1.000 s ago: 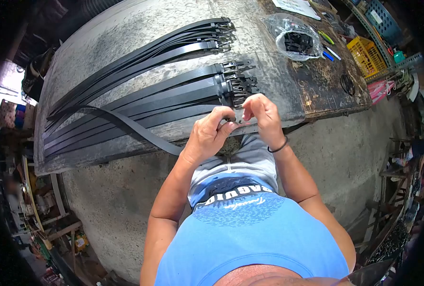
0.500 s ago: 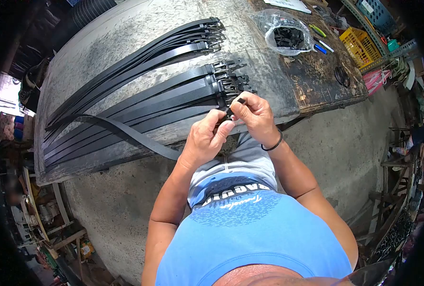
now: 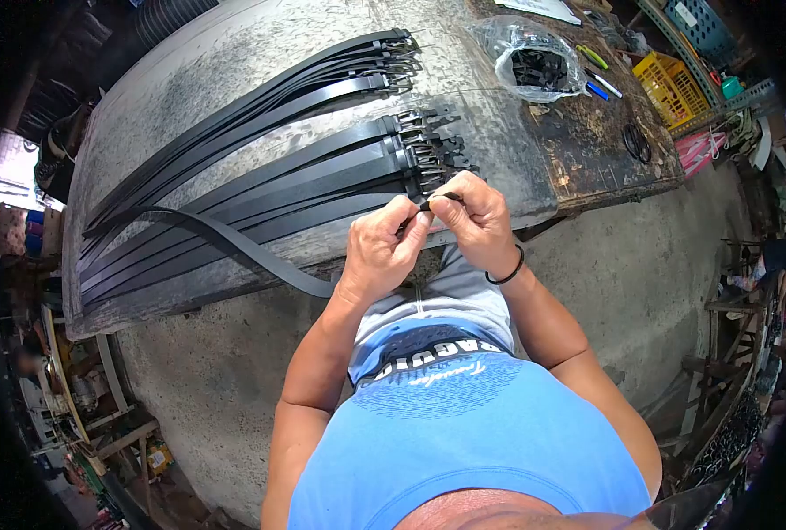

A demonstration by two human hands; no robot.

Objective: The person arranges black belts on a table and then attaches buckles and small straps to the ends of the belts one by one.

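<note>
My left hand (image 3: 384,243) and my right hand (image 3: 477,221) meet at the table's near edge, both pinching a small black piece (image 3: 428,205) between thumbs and fingers. Its details are mostly covered by the fingertips. One black belt (image 3: 243,243) arches off the table and runs down to behind my left hand. Just beyond my hands lies a group of black belts (image 3: 322,181) with metal buckles (image 3: 421,152) at their right ends. Farther back is a second bundle of black belts (image 3: 296,93), buckles also to the right.
At the table's right part are a clear plastic bag (image 3: 539,71) of black pieces, a yellow-green tool (image 3: 593,56), a blue marker (image 3: 597,91) and a black loop (image 3: 637,143). A yellow crate (image 3: 671,88) stands beyond the table's right edge.
Both hands stay close together at the same place. The fingers of my right hand have shifted, and the black piece between the hands now lies flatter.
</note>
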